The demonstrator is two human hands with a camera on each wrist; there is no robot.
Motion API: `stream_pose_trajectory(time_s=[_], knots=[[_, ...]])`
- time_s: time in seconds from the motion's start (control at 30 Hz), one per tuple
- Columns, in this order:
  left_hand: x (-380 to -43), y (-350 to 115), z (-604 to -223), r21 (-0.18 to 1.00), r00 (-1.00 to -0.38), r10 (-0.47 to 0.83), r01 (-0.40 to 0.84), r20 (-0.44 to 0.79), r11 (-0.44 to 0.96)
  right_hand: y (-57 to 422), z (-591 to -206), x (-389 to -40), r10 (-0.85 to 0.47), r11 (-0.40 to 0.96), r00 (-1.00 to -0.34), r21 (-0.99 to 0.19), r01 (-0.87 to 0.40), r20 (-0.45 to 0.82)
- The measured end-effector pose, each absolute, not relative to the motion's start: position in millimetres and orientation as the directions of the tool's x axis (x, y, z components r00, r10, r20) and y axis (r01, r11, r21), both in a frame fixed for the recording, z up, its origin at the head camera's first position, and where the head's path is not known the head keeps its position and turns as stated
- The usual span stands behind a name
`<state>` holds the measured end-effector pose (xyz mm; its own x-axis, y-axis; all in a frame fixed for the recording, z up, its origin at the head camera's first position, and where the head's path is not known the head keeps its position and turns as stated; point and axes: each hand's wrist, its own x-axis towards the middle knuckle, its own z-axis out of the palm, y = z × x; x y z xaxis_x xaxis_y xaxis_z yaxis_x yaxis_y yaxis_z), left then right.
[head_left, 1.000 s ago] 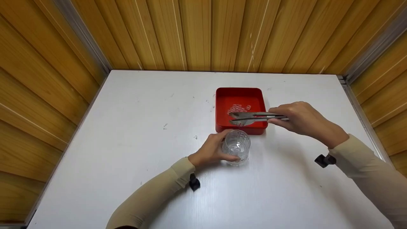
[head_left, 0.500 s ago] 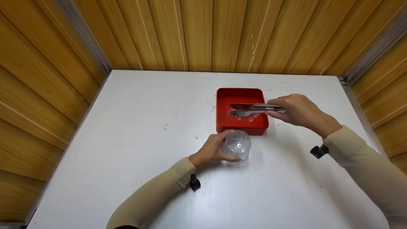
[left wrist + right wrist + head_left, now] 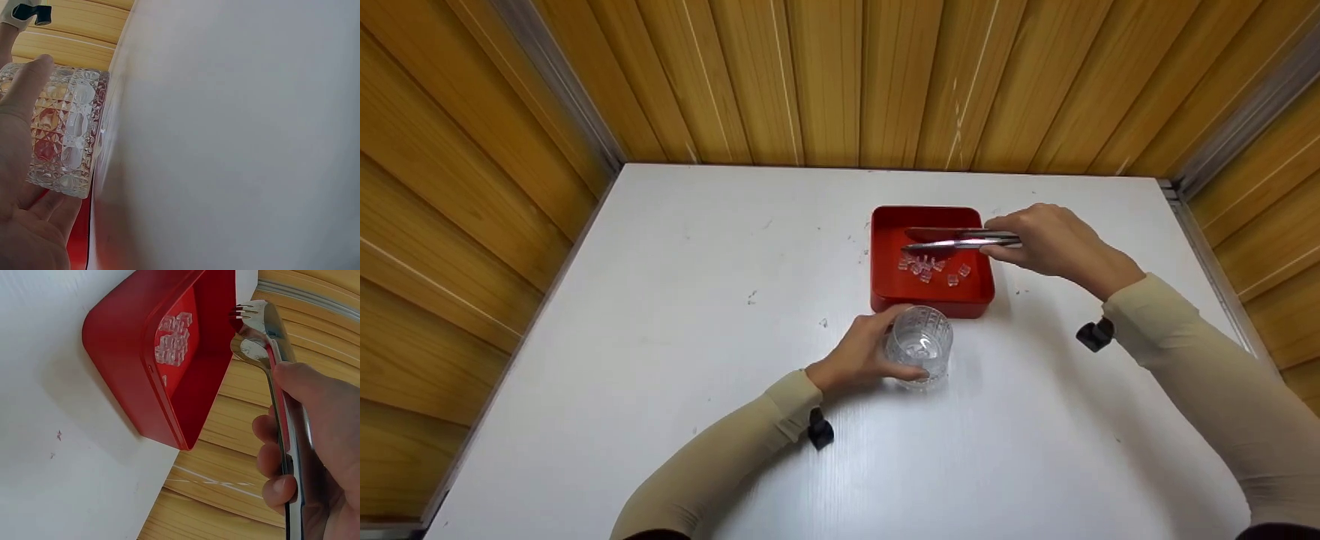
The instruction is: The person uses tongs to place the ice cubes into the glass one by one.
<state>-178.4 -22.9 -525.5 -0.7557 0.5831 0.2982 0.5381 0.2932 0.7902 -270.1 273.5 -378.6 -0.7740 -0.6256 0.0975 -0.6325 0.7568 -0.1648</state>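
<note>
My left hand curls round a cut-glass tumbler that stands on the white table just in front of a red tray. In the left wrist view the patterned glass wall shows between thumb and fingers. With my right hand I grip metal tongs, their tips pointing left over the red tray. The right wrist view shows the tong ends apart, one pronged and one spoon-shaped, with nothing between them. Several small clear cubes lie on the tray floor below.
The white table carries a few small dark marks. Wood-patterned panels rise behind it and at both sides, with metal strips at the corners. A black wrist mount hangs under the right sleeve, another under the left.
My right hand has moved the tongs away from the glass, back over the tray and up the view. The cubes now show in front of the tongs. My left hand and the tumbler stay put.
</note>
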Motion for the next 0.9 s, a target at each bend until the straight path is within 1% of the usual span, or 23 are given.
stream_pose_trajectory(time_s=[0.27,0.57,0.9], knots=[[-179,-23,-526,0.772,-0.754,0.579,0.555,0.309,0.310,272,-382,-284,-0.629,0.757,-0.770,-0.142,-0.638,0.109],[-179,-22,-526,0.780,-0.757,0.578,0.547,0.305,0.305,268,-384,-299,-0.579,0.804,-0.815,-0.148,-0.576,0.023],[-180,-23,-524,0.792,-0.762,0.583,0.527,0.282,0.307,266,-386,-307,-0.570,0.814,-0.820,-0.168,-0.556,-0.048]])
